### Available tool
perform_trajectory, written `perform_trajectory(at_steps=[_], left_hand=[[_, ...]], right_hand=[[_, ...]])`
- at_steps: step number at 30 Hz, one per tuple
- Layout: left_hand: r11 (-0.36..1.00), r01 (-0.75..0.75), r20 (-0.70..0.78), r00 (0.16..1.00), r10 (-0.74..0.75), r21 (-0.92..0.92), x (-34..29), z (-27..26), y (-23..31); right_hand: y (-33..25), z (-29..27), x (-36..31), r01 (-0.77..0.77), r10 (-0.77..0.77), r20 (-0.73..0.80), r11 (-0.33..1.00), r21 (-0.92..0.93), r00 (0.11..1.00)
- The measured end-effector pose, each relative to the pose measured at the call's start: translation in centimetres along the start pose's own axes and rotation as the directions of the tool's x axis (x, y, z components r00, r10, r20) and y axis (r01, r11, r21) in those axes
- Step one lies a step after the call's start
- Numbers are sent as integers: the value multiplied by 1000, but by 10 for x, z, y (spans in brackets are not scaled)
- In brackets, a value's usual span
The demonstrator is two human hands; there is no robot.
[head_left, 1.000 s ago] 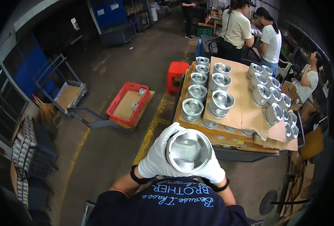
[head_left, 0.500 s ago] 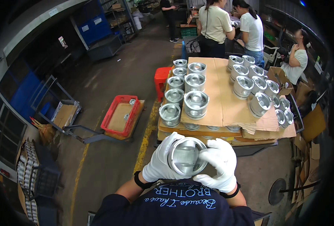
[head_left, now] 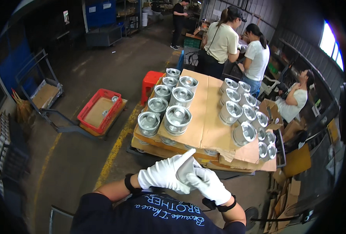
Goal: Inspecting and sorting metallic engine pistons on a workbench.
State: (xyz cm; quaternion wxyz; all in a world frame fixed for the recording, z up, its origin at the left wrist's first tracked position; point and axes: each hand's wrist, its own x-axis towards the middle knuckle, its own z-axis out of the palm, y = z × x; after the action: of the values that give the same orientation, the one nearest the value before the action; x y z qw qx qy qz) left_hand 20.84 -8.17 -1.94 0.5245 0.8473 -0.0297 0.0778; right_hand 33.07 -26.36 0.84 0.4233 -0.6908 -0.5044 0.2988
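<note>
Between my two white-gloved hands, close to my chest, is a silvery metal engine piston (head_left: 185, 170). It is turned so that only part of its grey side shows. My left hand (head_left: 160, 174) wraps its left side, with one finger stretched up past the top. On the other side, my right hand (head_left: 209, 185) presses bent fingers against it. Gloves hide most of the piston. Ahead, two rows of pistons (head_left: 177, 118) stand on a cardboard sheet (head_left: 204, 101) at the left of the stack. Further pistons (head_left: 244, 133) stand tilted at the right.
Left of the stack, a red crate (head_left: 99, 110) with small metal parts rests on a flat trolley (head_left: 62, 126). A red stool (head_left: 150, 81) touches the stack's far left side. Several people (head_left: 222, 41) are beyond it. Cardboard pieces (head_left: 290, 199) lean at the right.
My hands have turned the piston from its hollow end facing up to its side, and my right hand has closed in on it. The view has swung, shifting the stack left and lower.
</note>
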Motion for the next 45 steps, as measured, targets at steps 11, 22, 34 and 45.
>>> perform_trajectory(at_steps=[11, 22, 34, 45], left_hand=[[996, 86, -275, 959, -73, 35, -38, -102, -68], [546, 834, -236, 547, -803, 76, -196, -97, -269], [252, 966, -401, 256, -879, 63, -270, -21, -365], [280, 947, -442, 321, -837, 158, -309, 21, -363]], right_hand=[[-120, -108, 47, -344, 293, -208, 895, -284, 933], [-139, -209, 223, -247, -55, -429, 749, -614, 902], [25, -225, 442, -226, -205, -364, 491, -842, 909], [101, -169, 504, -32, -110, -113, 562, -826, 988]])
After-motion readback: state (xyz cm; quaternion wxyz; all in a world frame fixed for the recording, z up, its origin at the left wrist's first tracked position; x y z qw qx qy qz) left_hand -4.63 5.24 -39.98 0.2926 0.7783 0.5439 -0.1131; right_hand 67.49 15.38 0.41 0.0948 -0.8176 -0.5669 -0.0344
